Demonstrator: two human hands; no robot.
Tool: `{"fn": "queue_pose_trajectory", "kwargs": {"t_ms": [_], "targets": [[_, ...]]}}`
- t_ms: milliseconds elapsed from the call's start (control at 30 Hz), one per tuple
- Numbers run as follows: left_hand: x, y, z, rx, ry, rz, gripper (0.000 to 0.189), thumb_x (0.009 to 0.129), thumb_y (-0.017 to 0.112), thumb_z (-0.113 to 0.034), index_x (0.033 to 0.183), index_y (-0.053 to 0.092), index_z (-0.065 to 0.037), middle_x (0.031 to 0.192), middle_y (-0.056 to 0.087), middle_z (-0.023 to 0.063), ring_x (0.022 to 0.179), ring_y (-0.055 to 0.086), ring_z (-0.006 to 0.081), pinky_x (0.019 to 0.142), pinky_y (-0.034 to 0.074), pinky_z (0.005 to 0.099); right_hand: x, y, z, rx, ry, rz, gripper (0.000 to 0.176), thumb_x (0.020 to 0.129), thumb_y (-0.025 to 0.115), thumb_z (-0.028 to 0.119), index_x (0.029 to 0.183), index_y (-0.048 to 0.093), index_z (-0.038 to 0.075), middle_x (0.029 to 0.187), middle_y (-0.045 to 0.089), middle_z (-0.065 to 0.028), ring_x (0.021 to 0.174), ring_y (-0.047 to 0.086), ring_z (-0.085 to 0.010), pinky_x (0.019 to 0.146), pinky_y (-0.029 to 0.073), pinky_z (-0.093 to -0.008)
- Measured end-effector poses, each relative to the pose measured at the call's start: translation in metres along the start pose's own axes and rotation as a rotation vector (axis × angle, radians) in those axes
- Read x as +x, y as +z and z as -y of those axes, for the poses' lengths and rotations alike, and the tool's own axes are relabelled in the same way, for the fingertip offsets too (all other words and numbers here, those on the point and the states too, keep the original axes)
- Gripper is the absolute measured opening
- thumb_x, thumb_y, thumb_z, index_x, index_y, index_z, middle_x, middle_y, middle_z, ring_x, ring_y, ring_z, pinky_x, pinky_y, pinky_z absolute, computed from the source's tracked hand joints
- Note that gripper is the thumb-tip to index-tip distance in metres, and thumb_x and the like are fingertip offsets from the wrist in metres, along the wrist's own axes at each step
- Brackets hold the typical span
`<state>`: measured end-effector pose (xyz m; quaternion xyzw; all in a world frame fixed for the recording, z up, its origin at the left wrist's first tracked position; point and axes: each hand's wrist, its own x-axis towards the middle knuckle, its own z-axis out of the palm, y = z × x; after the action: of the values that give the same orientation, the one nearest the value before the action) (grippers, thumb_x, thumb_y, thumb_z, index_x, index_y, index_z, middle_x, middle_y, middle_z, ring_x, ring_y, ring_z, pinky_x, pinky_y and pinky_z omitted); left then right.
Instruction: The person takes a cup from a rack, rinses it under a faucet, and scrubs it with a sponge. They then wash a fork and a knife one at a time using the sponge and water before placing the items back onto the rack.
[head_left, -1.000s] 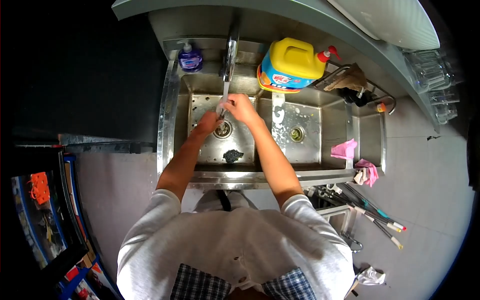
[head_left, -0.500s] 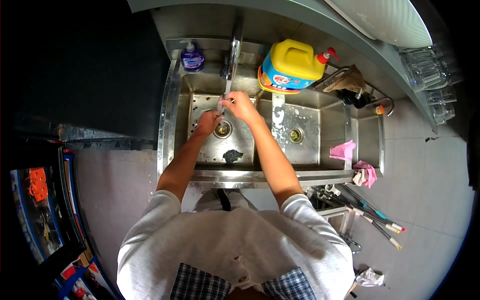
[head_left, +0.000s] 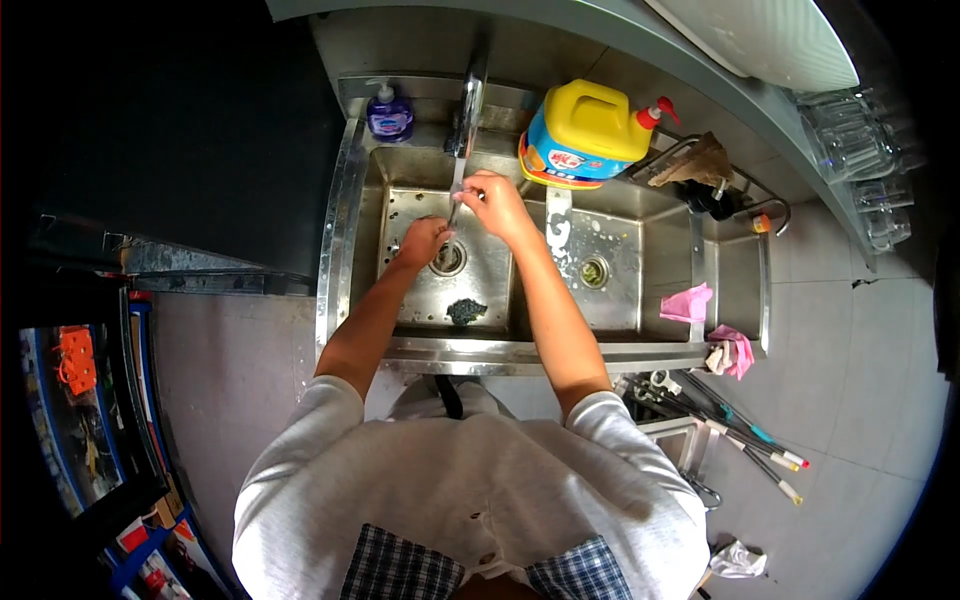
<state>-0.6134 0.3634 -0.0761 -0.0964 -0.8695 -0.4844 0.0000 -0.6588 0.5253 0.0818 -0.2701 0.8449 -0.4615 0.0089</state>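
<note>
Over the left basin of the steel sink (head_left: pixel 480 354), both hands are close together under the faucet (head_left: pixel 468 115), where water seems to run. My right hand (head_left: pixel 492 203) has its fingers pinched on a small thin object that I cannot make out. My left hand (head_left: pixel 426 240) is lower and to the left, fingers closed at the lower end of that thin thing, beside the drain (head_left: pixel 449 258). A dark scouring pad (head_left: pixel 466 312) lies on the basin floor below the drain.
A purple soap bottle (head_left: pixel 389 115) and a yellow and blue jug (head_left: pixel 587 130) stand along the sink's back. Pink cloths (head_left: pixel 686 303) hang at the right divider. Glasses (head_left: pixel 855 150) sit on the upper right shelf. Poles (head_left: pixel 745 425) lie on the floor at right.
My right hand has moved slightly right and up from the faucet stream, and my left hand slightly right. The view has shifted a little. Both hands stay closed.
</note>
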Motion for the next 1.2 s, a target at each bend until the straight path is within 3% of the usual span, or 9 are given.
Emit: {"fn": "queue_pose_trajectory", "kwargs": {"t_ms": [233, 333, 433, 667, 833, 967, 1033, 1133, 1200], "targets": [[-0.005, 0.004, 0.014, -0.081, -0.154, 0.041, 0.013, 0.071, 0.065, -0.004, 0.081, 0.056, -0.002, 0.071, 0.059, 0.0130, 0.061, 0.053, 0.0203, 0.062, 0.044, 0.0305, 0.004, -0.005, 0.006, -0.029, -0.039, 0.039, 0.010, 0.072, 0.067, 0.006, 0.076, 0.060, 0.000, 0.073, 0.053, -0.0156, 0.065, 0.055, -0.0306, 0.057, 0.042, -0.0362], [-0.009, 0.018, 0.040, -0.225, -0.166, -0.040, 0.019, 0.070, 0.065, -0.004, 0.087, 0.058, -0.003, 0.077, 0.062, 0.0110, 0.065, 0.057, 0.0207, 0.065, 0.047, 0.0297, 0.005, -0.006, 0.009, -0.023, -0.058, 0.037, 0.011, 0.072, 0.067, 0.007, 0.076, 0.060, 0.000, 0.072, 0.053, -0.0150, 0.064, 0.055, -0.0305, 0.058, 0.042, -0.0362], [-0.015, 0.023, 0.046, -0.045, -0.139, -0.112, 0.022, 0.069, 0.064, -0.003, 0.090, 0.058, -0.004, 0.084, 0.063, 0.0090, 0.073, 0.060, 0.0196, 0.069, 0.048, 0.0297, 0.006, 0.002, -0.003, -0.025, -0.052, 0.046, 0.013, 0.071, 0.068, 0.008, 0.075, 0.060, -0.001, 0.071, 0.052, -0.0143, 0.064, 0.055, -0.0306, 0.058, 0.042, -0.0363], [-0.011, 0.052, 0.087, -0.385, -0.254, -0.240, 0.022, 0.073, 0.058, -0.001, 0.094, 0.059, -0.007, 0.087, 0.064, 0.0049, 0.073, 0.059, 0.0168, 0.069, 0.049, 0.0287, -0.007, 0.022, -0.028, -0.005, -0.016, -0.010, 0.015, 0.070, 0.068, 0.009, 0.073, 0.058, -0.001, 0.073, 0.052, -0.0141, 0.066, 0.054, -0.0316, 0.058, 0.042, -0.0370], [-0.004, 0.029, 0.071, -0.789, -0.734, -0.159, 0.022, 0.074, 0.052, 0.005, 0.093, 0.058, -0.005, 0.090, 0.061, 0.0017, 0.070, 0.054, 0.0122, 0.066, 0.048, 0.0239, -0.013, 0.030, -0.035, -0.053, -0.040, -0.030, 0.015, 0.070, 0.068, 0.007, 0.071, 0.056, -0.002, 0.073, 0.052, -0.0138, 0.064, 0.053, -0.0291, 0.057, 0.042, -0.0344], [-0.004, 0.027, 0.072, -0.754, -0.388, -0.115, 0.022, 0.078, 0.059, -0.002, 0.098, 0.058, -0.010, 0.091, 0.061, 0.0030, 0.083, 0.057, 0.0157, 0.073, 0.047, 0.0283, -0.012, 0.031, -0.033, -0.054, -0.065, -0.048, 0.013, 0.072, 0.066, 0.007, 0.072, 0.057, -0.003, 0.071, 0.052, -0.0138, 0.060, 0.053, -0.0276, 0.056, 0.042, -0.0335], [-0.002, 0.038, 0.058, -0.830, -0.082, -0.150, 0.015, 0.079, 0.057, -0.006, 0.094, 0.060, -0.007, 0.092, 0.062, 0.0090, 0.085, 0.057, 0.0168, 0.076, 0.046, 0.0272, -0.014, 0.029, -0.027, -0.028, 0.006, -0.041, 0.014, 0.072, 0.066, 0.009, 0.073, 0.057, -0.002, 0.069, 0.051, -0.0153, 0.062, 0.053, -0.0319, 0.056, 0.042, -0.0367], [0.005, 0.008, -0.007, -0.022, -0.263, 0.125, 0.024, 0.076, 0.065, -0.018, 0.097, 0.061, -0.007, 0.098, 0.060, 0.0138, 0.094, 0.057, 0.0242, 0.081, 0.045, 0.0338, -0.019, 0.010, -0.003, 0.064, 0.135, -0.120, 0.013, 0.076, 0.062, 0.009, 0.083, 0.058, -0.001, 0.062, 0.054, -0.0152, 0.053, 0.053, -0.0261, 0.052, 0.042, -0.0329], [0.000, -0.004, -0.036, 0.033, -0.164, -0.017, 0.034, 0.074, 0.068, -0.026, 0.099, 0.060, -0.005, 0.103, 0.057, 0.0167, 0.097, 0.056, 0.0308, 0.085, 0.043, 0.0382, -0.030, 0.000, -0.009, 0.086, 0.202, -0.197, 0.012, 0.079, 0.060, 0.008, 0.083, 0.059, -0.003, 0.061, 0.056, -0.0092, 0.051, 0.052, -0.0151, 0.052, 0.043, -0.0284]]}}
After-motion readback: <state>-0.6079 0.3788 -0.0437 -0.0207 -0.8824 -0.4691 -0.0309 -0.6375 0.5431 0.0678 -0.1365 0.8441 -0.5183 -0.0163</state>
